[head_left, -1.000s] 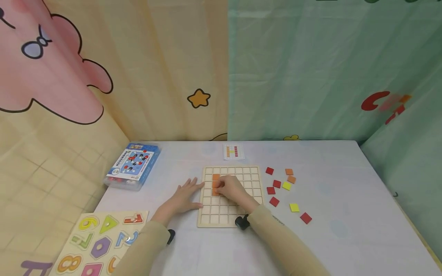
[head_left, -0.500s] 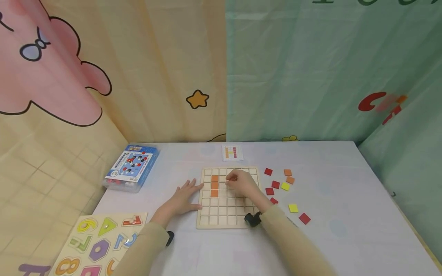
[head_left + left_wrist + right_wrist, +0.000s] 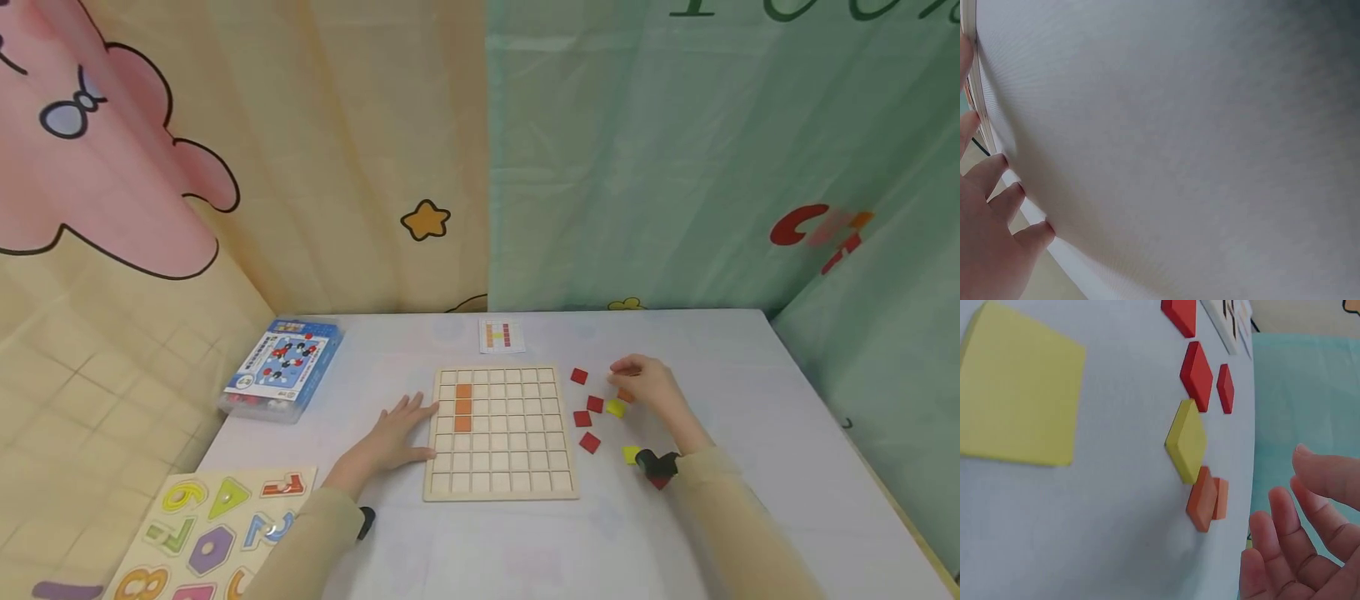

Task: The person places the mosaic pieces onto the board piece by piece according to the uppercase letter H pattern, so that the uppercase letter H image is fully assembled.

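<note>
Wooden number puzzle (image 3: 251, 477) cut off at bottom, partly behind left sleeve (image 3: 311, 529). Wrist camera (image 3: 657, 464) partly covers yellow square (image 3: 630, 455) and red square (image 3: 659, 483). Left hand (image 3: 388, 437) spread, touching left edge of grid board (image 3: 518, 439); three orange squares (image 3: 463, 407) sit inside. Right hand (image 3: 648, 385) loose-fingered, gripping nothing, hides one orange tile (image 3: 1222, 499) from head view. Bench (image 3: 787, 467) runs well out right. Blue box (image 3: 281, 367): print illegible. Curtain (image 3: 675, 150): cropped "100%".

Head view: a red tile (image 3: 660, 483) is partly covered by the wrist camera (image 3: 657, 464), an orange tile (image 3: 626, 396) by the right hand (image 3: 651, 383); the number board (image 3: 178, 568) is cut off below.
</note>
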`<action>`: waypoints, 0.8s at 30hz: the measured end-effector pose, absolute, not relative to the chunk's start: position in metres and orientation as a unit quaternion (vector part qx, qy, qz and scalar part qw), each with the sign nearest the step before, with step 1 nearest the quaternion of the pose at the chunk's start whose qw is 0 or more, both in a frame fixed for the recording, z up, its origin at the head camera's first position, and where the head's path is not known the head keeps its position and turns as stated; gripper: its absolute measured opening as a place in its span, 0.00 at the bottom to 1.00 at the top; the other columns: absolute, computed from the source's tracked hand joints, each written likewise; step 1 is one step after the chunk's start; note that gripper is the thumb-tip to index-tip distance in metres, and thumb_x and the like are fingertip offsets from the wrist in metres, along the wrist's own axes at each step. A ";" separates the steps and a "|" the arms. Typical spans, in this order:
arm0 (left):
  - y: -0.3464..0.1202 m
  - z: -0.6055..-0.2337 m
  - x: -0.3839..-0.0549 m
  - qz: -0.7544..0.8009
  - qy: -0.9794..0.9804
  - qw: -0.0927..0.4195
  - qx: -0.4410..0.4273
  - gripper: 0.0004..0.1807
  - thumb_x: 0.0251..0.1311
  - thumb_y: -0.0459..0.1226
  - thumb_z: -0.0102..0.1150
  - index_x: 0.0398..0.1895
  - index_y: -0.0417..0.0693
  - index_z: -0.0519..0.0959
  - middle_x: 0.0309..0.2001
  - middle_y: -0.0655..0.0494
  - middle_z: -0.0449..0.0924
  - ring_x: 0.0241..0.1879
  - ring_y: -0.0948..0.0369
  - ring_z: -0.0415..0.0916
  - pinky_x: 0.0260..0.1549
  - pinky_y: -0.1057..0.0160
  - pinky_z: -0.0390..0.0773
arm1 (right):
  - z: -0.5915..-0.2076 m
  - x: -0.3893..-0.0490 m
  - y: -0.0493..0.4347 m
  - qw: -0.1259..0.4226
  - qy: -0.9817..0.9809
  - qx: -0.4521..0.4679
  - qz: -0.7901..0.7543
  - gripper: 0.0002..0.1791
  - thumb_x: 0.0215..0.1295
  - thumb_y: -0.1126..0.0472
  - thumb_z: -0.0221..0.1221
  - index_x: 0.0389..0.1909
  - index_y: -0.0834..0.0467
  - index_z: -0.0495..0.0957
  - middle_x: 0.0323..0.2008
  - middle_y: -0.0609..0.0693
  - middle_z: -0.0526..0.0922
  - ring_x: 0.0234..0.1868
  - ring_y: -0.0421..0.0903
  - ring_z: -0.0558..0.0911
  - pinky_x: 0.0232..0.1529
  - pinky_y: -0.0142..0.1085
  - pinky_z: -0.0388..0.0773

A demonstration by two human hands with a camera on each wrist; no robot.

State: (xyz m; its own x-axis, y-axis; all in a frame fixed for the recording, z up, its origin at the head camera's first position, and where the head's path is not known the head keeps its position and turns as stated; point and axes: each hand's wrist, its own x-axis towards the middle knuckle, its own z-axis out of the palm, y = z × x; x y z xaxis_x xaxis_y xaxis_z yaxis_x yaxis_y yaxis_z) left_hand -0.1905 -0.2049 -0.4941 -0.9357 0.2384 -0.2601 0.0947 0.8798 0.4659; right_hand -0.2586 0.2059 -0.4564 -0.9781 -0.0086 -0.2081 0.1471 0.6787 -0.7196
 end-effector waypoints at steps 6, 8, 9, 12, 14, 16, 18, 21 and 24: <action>-0.204 -0.494 -0.191 0.230 0.957 0.158 0.083 0.46 0.53 0.49 0.71 0.75 0.54 0.61 0.79 0.43 0.46 0.78 0.43 0.38 0.74 0.35 0.41 | -0.467 -0.261 0.233 0.118 0.910 0.068 -0.392 0.20 0.69 0.58 0.57 0.56 0.67 0.74 0.54 0.67 0.77 0.53 0.61 0.74 0.57 0.53 0.76; -0.204 -0.494 -0.190 0.231 0.956 0.158 0.084 0.46 0.53 0.48 0.71 0.75 0.53 0.61 0.79 0.43 0.47 0.78 0.42 0.38 0.74 0.35 0.40 | -0.470 -0.260 0.237 0.121 0.911 0.074 -0.387 0.21 0.69 0.58 0.58 0.56 0.68 0.74 0.53 0.67 0.77 0.53 0.61 0.74 0.57 0.53 0.77; -0.204 -0.494 -0.190 0.232 0.956 0.157 0.084 0.46 0.53 0.48 0.71 0.75 0.53 0.61 0.79 0.43 0.47 0.78 0.42 0.38 0.74 0.35 0.40 | -0.472 -0.259 0.238 0.123 0.912 0.078 -0.384 0.21 0.68 0.57 0.59 0.55 0.68 0.74 0.53 0.67 0.77 0.52 0.61 0.74 0.56 0.53 0.77; -0.205 -0.494 -0.188 0.232 0.956 0.155 0.088 0.46 0.53 0.49 0.71 0.75 0.53 0.61 0.78 0.43 0.47 0.78 0.42 0.38 0.73 0.35 0.41 | -0.477 -0.257 0.239 0.122 0.915 0.084 -0.374 0.22 0.67 0.56 0.61 0.54 0.67 0.75 0.52 0.67 0.77 0.51 0.60 0.74 0.55 0.52 0.78; -0.206 -0.494 -0.187 0.234 0.956 0.153 0.091 0.46 0.53 0.49 0.71 0.75 0.53 0.62 0.78 0.42 0.47 0.78 0.42 0.38 0.73 0.34 0.41 | -0.479 -0.256 0.238 0.122 0.918 0.084 -0.367 0.21 0.66 0.57 0.62 0.53 0.68 0.75 0.51 0.67 0.78 0.49 0.60 0.75 0.53 0.51 0.79; -0.206 -0.495 -0.187 0.233 0.956 0.153 0.093 0.46 0.53 0.49 0.71 0.75 0.53 0.62 0.78 0.42 0.47 0.78 0.42 0.38 0.73 0.34 0.41 | -0.480 -0.255 0.237 0.120 0.921 0.082 -0.362 0.20 0.66 0.58 0.61 0.51 0.68 0.75 0.50 0.67 0.78 0.47 0.60 0.76 0.51 0.49 0.80; -0.207 -0.496 -0.187 0.232 0.956 0.153 0.094 0.46 0.53 0.49 0.71 0.75 0.53 0.62 0.78 0.42 0.47 0.78 0.42 0.38 0.73 0.34 0.41 | -0.481 -0.254 0.236 0.118 0.922 0.083 -0.359 0.19 0.65 0.59 0.62 0.51 0.68 0.76 0.49 0.67 0.79 0.46 0.59 0.76 0.48 0.46 0.81; -0.206 -0.495 -0.187 0.230 0.957 0.151 0.095 0.46 0.53 0.50 0.71 0.75 0.54 0.62 0.78 0.42 0.48 0.78 0.42 0.39 0.74 0.35 0.42 | -0.480 -0.254 0.234 0.112 0.925 0.087 -0.351 0.19 0.64 0.59 0.63 0.49 0.68 0.77 0.47 0.65 0.80 0.45 0.57 0.77 0.43 0.41 0.81; -0.206 -0.494 -0.188 0.232 0.957 0.150 0.094 0.46 0.53 0.50 0.71 0.75 0.53 0.61 0.78 0.42 0.48 0.78 0.42 0.39 0.74 0.35 0.42 | -0.479 -0.255 0.233 0.112 0.930 0.080 -0.342 0.19 0.63 0.60 0.64 0.48 0.68 0.77 0.45 0.65 0.80 0.43 0.57 0.77 0.42 0.40 0.81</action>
